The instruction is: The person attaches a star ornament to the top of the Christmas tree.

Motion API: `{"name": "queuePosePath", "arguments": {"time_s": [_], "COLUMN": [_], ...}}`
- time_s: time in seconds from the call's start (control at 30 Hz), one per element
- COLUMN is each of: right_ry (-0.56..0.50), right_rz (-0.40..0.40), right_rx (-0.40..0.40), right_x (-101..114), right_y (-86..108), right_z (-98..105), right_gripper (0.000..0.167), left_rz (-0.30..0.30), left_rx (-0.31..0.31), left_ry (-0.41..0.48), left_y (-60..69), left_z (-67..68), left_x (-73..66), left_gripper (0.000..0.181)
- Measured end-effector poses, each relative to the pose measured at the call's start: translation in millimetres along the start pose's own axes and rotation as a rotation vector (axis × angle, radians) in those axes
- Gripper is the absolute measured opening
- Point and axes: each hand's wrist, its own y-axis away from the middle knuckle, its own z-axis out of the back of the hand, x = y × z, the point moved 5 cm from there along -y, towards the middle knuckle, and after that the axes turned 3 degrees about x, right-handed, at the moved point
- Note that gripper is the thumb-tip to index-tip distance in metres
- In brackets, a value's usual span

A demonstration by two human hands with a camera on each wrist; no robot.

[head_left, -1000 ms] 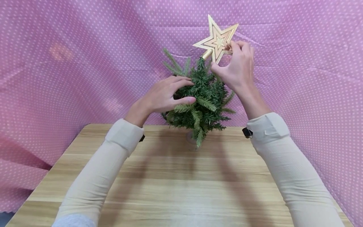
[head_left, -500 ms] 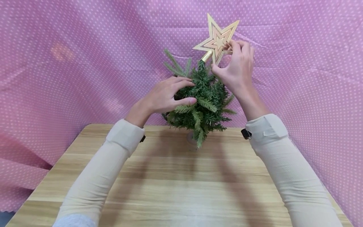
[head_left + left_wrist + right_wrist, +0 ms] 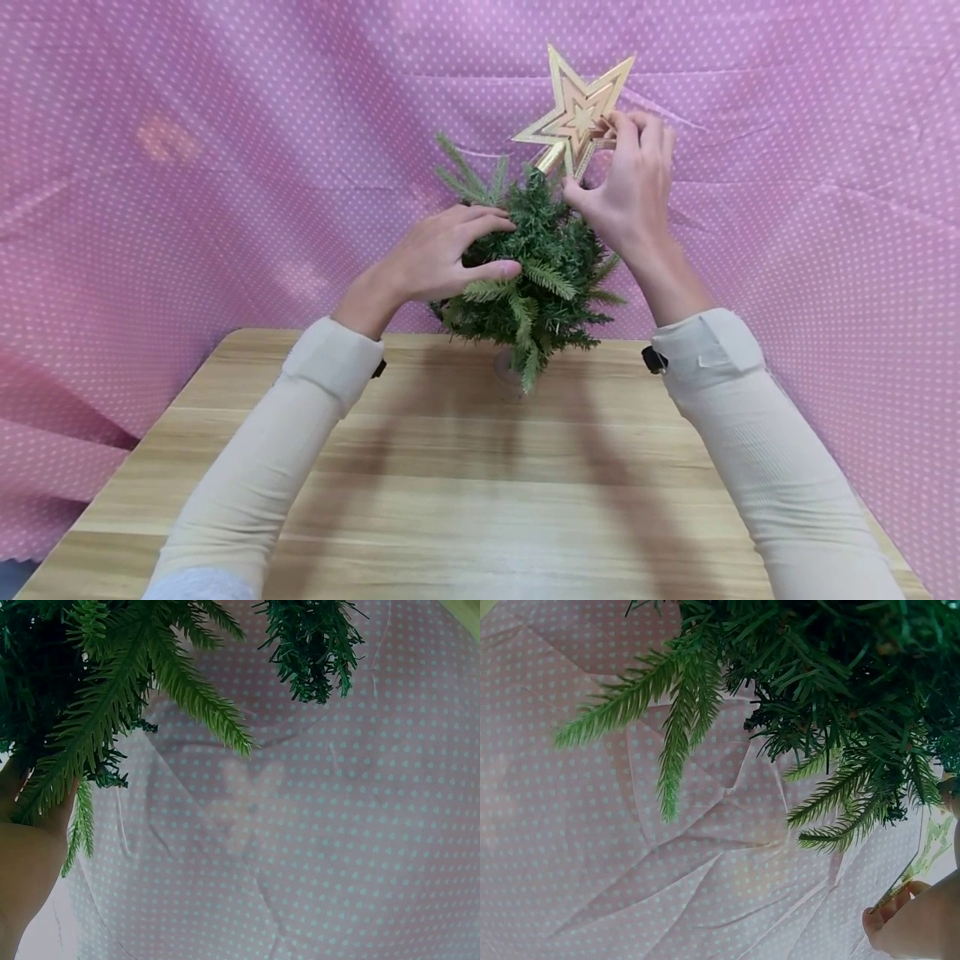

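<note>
A small green artificial Christmas tree (image 3: pixel 558 287) stands at the back of the table. At its top leans a gold star tree topper (image 3: pixel 582 119), tilted, with its short tube (image 3: pixel 552 157) at the tree's tip; whether the tip is inside the tube is hard to see. My right hand (image 3: pixel 633 179) pinches the star by its right-hand and lower points; fingers at the gold edge also show in the right wrist view. With the thumb in front and fingers among the branches, my left hand (image 3: pixel 442 250) holds the tree's upper left side. Needles partly hide those fingers.
Under the tree a clear round base (image 3: pixel 510 375) rests on the wood-grain table (image 3: pixel 480 500). A pink dotted cloth (image 3: pixel 225 167) hangs close behind and along both sides. Light green sprigs (image 3: pixel 202 697) stick out from the tree.
The star dips slightly with my right hand over the last half second, after rising a little before. My left hand and the tree stay nearly still.
</note>
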Motion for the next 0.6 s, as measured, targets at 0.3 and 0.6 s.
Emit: {"name": "queuePosePath", "arguments": {"time_s": [0.3, 0.6], "right_ry": [0.011, 0.010], "right_rz": [0.058, 0.146], "right_rx": [0.017, 0.038], "right_x": [1.3, 1.5], "right_y": [8.3, 17.0], "right_z": [8.0, 12.2], "right_gripper": [0.072, 0.078], "left_rz": [0.031, 0.060], "left_rx": [-0.007, -0.014], "left_ry": [-0.010, -0.034], "left_y": [6.7, 13.5], "left_z": [-0.5, -2.8], "left_x": [-15.0, -29.8], "left_gripper": [0.073, 0.073]}}
